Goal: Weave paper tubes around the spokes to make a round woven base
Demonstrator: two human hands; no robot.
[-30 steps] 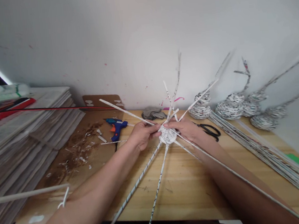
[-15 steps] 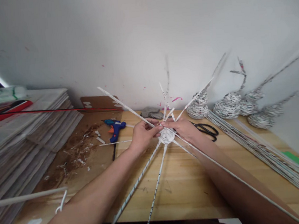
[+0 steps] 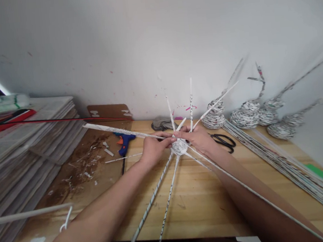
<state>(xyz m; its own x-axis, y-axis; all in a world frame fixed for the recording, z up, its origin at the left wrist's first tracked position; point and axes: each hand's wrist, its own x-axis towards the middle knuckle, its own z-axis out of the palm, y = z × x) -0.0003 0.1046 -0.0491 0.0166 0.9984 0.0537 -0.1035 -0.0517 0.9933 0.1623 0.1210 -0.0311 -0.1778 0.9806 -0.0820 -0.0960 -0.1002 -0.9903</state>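
Note:
A small round piece woven from rolled paper (image 3: 179, 148) is held over the wooden table, several paper sticks fanning out from it. My left hand (image 3: 156, 146) is closed at its upper left side, fingers and thumb pinching a white paper stick (image 3: 108, 130) that points up and left. From the upper right, my right hand (image 3: 194, 137) grips the weave, its thumb nearly meeting my left thumb. A long paper strand (image 3: 250, 183) runs from the weave down across my right forearm. The hands partly hide the top of the weave.
On the left lie a blue glue gun (image 3: 126, 143), paper scraps (image 3: 109, 152) and a tall newspaper stack (image 3: 40, 163). A grey glove-like cloth (image 3: 161, 123) is behind. To the right are black-handled scissors (image 3: 224, 140), finished gourd-shaped weaves (image 3: 245, 115) and a bundle of paper sticks (image 3: 280, 163).
The stick at my left hand has swung down and outward to the left, now crossing over the glue gun. The upright sticks at the back have shifted with a slight turn of the weave.

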